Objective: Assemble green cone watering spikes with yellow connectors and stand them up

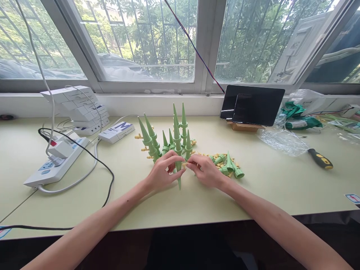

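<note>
My left hand (pixel 164 168) is closed around a green plastic watering spike (pixel 179 179), whose tip points down toward the table. Between the fingertips of my right hand (pixel 206 170) is a small yellow valve (pixel 184 164), touching or very close to the spike's side; which one is hidden by the fingers. Just behind my hands stands a cluster of green spikes (pixel 152 140), tips up, several with yellow valves sticking out sideways. Beyond my right hand lies a pile of loose green spikes (pixel 230 165) mixed with small yellow valves.
At the left are a white power strip (pixel 66 159) with cables, stacked white boxes (pixel 81 108) and a single box (pixel 117 131). Dark tablets (pixel 253 105) lean at the back right. A screwdriver (pixel 320 158) lies beside clear plastic wrap (pixel 284 141). The table's front edge runs below my forearms.
</note>
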Action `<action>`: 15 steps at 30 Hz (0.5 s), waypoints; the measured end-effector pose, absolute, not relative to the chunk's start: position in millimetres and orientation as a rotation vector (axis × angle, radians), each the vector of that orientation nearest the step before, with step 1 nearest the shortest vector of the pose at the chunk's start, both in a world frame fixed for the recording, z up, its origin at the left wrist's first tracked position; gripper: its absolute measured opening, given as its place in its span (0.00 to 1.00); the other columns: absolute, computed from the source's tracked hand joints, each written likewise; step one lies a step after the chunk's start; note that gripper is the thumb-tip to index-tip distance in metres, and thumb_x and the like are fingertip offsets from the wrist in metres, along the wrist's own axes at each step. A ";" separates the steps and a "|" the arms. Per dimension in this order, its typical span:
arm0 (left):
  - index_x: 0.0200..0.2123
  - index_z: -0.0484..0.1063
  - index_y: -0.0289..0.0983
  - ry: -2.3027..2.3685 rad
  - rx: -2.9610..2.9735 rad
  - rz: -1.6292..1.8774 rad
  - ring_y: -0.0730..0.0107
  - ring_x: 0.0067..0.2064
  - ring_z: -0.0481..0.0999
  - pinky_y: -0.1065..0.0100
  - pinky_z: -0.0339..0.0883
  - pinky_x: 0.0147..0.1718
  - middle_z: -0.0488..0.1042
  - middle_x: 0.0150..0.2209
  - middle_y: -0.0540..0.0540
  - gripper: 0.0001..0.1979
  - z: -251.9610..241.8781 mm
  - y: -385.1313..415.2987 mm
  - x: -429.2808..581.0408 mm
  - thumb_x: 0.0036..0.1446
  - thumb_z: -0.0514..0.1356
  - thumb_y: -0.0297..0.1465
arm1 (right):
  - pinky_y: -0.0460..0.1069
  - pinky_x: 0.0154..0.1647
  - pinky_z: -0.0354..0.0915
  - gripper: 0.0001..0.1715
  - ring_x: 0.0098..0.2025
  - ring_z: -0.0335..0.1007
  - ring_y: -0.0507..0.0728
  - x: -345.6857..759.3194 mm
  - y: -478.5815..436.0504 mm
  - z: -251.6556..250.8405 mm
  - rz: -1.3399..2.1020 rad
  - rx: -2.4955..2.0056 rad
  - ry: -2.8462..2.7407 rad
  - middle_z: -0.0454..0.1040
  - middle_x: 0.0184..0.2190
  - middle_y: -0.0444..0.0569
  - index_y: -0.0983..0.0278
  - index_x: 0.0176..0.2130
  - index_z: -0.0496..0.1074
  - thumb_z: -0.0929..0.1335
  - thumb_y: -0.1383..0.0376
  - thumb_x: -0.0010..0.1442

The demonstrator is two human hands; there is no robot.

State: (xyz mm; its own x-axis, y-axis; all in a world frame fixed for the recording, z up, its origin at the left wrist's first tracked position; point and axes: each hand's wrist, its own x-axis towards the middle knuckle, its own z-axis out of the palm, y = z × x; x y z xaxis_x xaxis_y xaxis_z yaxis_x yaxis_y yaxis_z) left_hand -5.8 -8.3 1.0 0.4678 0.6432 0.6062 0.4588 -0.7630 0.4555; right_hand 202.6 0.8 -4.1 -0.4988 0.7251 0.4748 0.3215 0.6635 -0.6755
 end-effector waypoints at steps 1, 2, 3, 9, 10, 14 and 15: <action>0.44 0.72 0.39 0.951 2.488 1.170 0.80 0.25 0.64 0.73 0.64 0.23 0.67 0.36 0.49 0.11 1.2 -8.6 -5.6 0.58 0.63 0.28 | 0.46 0.32 0.58 0.12 0.29 0.61 0.51 202.6 0.6 -3.8 0.661 -0.808 -2.106 0.67 0.26 0.43 0.63 0.30 0.65 0.63 0.68 0.66; 0.45 0.72 0.39 0.948 2.487 1.169 0.80 0.25 0.64 0.73 0.64 0.23 0.67 0.36 0.49 0.11 1.5 -8.7 -5.4 0.58 0.63 0.28 | 0.46 0.32 0.58 0.13 0.28 0.61 0.51 202.6 0.3 -3.6 0.658 -0.813 -2.111 0.67 0.25 0.43 0.63 0.29 0.65 0.63 0.67 0.67; 0.45 0.72 0.39 0.945 2.487 1.167 0.80 0.25 0.64 0.73 0.64 0.23 0.67 0.36 0.49 0.11 1.7 -8.8 -5.3 0.58 0.63 0.28 | 0.46 0.32 0.57 0.14 0.28 0.61 0.51 202.6 0.0 -3.2 0.657 -0.821 -2.115 0.66 0.24 0.43 0.63 0.28 0.65 0.63 0.67 0.67; 0.45 0.72 0.39 0.959 2.494 1.187 0.80 0.25 0.64 0.73 0.64 0.23 0.67 0.36 0.49 0.10 2.1 -8.0 -5.9 0.58 0.63 0.28 | 0.46 0.31 0.59 0.10 0.27 0.62 0.51 202.7 -1.0 -1.9 0.703 -0.840 -2.083 0.69 0.27 0.44 0.63 0.32 0.68 0.64 0.64 0.66; 0.45 0.72 0.39 0.960 2.497 1.190 0.80 0.24 0.64 0.73 0.64 0.23 0.67 0.36 0.49 0.11 2.0 -7.8 -5.8 0.58 0.63 0.28 | 0.46 0.31 0.60 0.08 0.28 0.62 0.51 202.7 -1.2 -1.9 0.713 -0.836 -2.073 0.70 0.29 0.44 0.63 0.34 0.68 0.66 0.63 0.66; 0.45 0.71 0.39 0.961 2.496 1.183 0.81 0.24 0.63 0.73 0.64 0.23 0.67 0.36 0.49 0.11 1.7 -7.3 -5.3 0.58 0.63 0.28 | 0.46 0.31 0.61 0.03 0.29 0.64 0.51 202.9 -2.3 -2.4 0.720 -0.833 -2.057 0.71 0.31 0.45 0.63 0.38 0.68 0.67 0.64 0.64; 0.45 0.71 0.39 0.956 2.497 1.181 0.81 0.24 0.63 0.73 0.64 0.23 0.67 0.36 0.49 0.11 1.6 -7.4 -5.2 0.58 0.63 0.28 | 0.46 0.31 0.62 0.03 0.30 0.64 0.51 202.9 -2.4 -2.7 0.716 -0.836 -2.058 0.71 0.31 0.45 0.63 0.37 0.68 0.67 0.65 0.64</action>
State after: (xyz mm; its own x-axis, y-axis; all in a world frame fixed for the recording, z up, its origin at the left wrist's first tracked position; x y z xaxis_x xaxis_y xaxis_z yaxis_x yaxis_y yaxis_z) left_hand -5.2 -7.4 1.6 0.4660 0.6398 0.6111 0.4644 -0.7648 0.4466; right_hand 202.9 -2.4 -2.7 -0.4742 0.7560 0.4513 0.3125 0.6237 -0.7165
